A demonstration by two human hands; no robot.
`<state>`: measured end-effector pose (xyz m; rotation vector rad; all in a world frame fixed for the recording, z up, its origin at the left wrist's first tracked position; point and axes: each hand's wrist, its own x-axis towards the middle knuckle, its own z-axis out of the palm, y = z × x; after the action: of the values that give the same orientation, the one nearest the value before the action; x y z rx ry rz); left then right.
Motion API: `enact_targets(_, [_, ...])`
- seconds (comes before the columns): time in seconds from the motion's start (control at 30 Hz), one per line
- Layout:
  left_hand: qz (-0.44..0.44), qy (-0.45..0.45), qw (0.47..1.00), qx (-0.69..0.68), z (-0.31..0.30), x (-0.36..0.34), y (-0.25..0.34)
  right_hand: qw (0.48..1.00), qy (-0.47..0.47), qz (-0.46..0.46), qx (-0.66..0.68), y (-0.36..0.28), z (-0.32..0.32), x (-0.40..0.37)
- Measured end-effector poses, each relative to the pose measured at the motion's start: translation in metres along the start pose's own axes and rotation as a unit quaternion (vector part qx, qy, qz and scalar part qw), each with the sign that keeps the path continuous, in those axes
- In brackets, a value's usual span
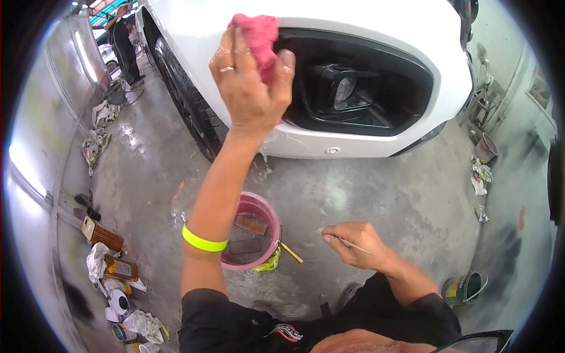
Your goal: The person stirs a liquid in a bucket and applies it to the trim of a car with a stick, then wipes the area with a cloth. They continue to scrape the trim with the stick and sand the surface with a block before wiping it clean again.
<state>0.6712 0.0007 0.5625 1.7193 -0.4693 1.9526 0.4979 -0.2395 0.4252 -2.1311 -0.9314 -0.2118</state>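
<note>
My left hand (250,88), with a ring on one finger, is closed around a crumpled pink cloth (262,38). The cloth is against the white car bumper (353,17), at the upper left corner of a black-framed lamp opening (359,82). Wet streaks run down the bumper below it. Lower right, away from the car, my right hand (353,241) pinches a thin, pale, stick-like tool (358,248). Its small tip shows past the fingertips, and I cannot make out its kind. A pink bucket (275,215) of water with two block-shaped pieces in it stands between my arms.
A yellow-handled tool (291,253) lies beside the bucket. Cans, crumpled paper (144,325) and brown ribbed boxes (106,235) line the left wall. A dark pail (471,288) stands at lower right. Another person (122,47) stands at the far upper left, near the car's tyre (182,97).
</note>
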Motion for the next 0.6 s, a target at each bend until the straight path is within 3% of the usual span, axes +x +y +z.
enact_targets(0.03, [0.072, 0.032, 0.994, 0.074, 0.008, -0.010, -0.002, 1.000, -0.003, 0.002, 0.005, -0.002, -0.004, 0.001])
enact_targets(0.13, [0.029, -0.008, 0.993, 0.114, 0.011, -0.049, -0.013, 0.998, -0.042, 0.033, 0.019, -0.007, -0.013, -0.002])
enact_targets(0.33, [0.079, -0.039, 0.987, 0.133, -0.006, -0.179, -0.008, 0.994, 0.021, 0.109, 0.016, -0.020, -0.021, 0.022])
enact_targets(0.43, [0.105, -0.051, 0.991, 0.072, -0.020, -0.187, -0.014, 0.992, 0.127, 0.027, -0.011, -0.039, -0.020, 0.058])
enact_targets(0.6, [-0.018, -0.190, 0.978, 0.081, -0.085, -0.229, -0.054, 0.958, 0.265, -0.079, -0.081, -0.063, -0.032, 0.150])
